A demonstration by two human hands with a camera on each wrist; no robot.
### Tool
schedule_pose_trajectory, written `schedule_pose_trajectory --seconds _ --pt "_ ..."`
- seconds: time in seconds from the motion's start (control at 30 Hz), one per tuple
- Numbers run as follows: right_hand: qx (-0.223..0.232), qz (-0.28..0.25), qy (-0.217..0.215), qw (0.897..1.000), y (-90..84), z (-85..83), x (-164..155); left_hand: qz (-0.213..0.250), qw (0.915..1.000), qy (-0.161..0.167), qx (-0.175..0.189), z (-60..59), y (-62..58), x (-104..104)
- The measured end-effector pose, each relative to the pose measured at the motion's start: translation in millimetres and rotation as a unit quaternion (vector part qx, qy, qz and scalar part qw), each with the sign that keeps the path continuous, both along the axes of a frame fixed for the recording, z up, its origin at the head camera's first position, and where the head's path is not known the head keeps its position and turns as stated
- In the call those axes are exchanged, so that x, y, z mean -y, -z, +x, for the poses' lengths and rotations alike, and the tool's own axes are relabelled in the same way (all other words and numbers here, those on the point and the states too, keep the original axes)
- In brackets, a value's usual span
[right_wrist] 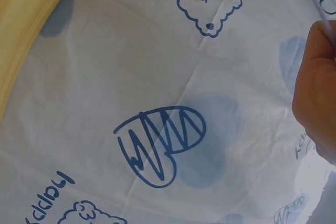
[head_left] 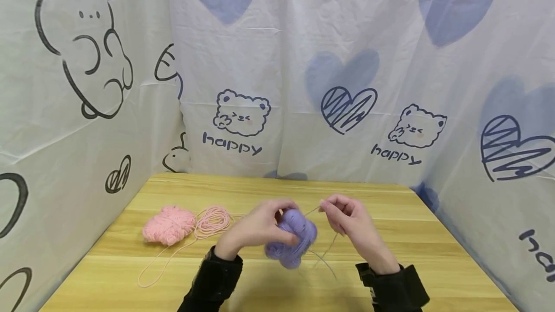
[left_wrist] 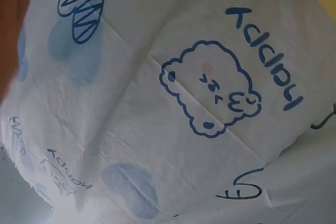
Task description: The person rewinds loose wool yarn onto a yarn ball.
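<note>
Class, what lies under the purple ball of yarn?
The purple yarn ball is gripped by the left hand above the wooden table. Loose strands trail beneath; the spot directly under it is hidden.

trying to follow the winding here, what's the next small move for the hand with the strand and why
Probably the right hand carries the pinched purple strand over the top of the purple yarn ball for one more wrap. The left hand grips the ball above the wooden table, the strand runs taut between both hands, and loose yarn hangs below the ball, so there seems more to wind.
</note>
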State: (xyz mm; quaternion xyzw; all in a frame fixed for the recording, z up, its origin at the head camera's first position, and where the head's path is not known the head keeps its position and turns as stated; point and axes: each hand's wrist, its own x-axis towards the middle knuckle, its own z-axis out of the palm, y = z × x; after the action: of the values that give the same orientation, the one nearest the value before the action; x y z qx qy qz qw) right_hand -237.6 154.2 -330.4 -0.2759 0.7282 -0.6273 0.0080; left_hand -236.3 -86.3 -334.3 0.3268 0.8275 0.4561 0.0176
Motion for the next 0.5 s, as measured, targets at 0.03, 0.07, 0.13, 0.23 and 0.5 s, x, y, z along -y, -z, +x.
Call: schedule_pose_trajectory --seconds 0.03,0.07,0.13,0.23,0.5 --pt "-0.003 0.003 0.003 1.0 -1.3 1.7 0 0.004 0.9997 -0.022 0.004 -1.1 1.2 0" --pt "-0.004 0.007 0.007 1.0 -2.7 3.6 0 0.014 0.9988 -0.046 0.012 -2.1 2.2 -1" --pt "-0.013 0.016 0.005 1.0 -5.5 7.1 1 0.039 0.9943 -0.097 0.018 -4.6 3.8 -1" --pt "-0.038 0.021 -0.014 0.999 -8.5 11.2 2 0.1 0.9794 -0.171 0.038 -8.9 6.0 0" --pt "-0.075 0.054 -0.061 0.994 -9.1 14.6 6 0.31 0.9171 -0.218 0.122 -14.5 -0.2 9"
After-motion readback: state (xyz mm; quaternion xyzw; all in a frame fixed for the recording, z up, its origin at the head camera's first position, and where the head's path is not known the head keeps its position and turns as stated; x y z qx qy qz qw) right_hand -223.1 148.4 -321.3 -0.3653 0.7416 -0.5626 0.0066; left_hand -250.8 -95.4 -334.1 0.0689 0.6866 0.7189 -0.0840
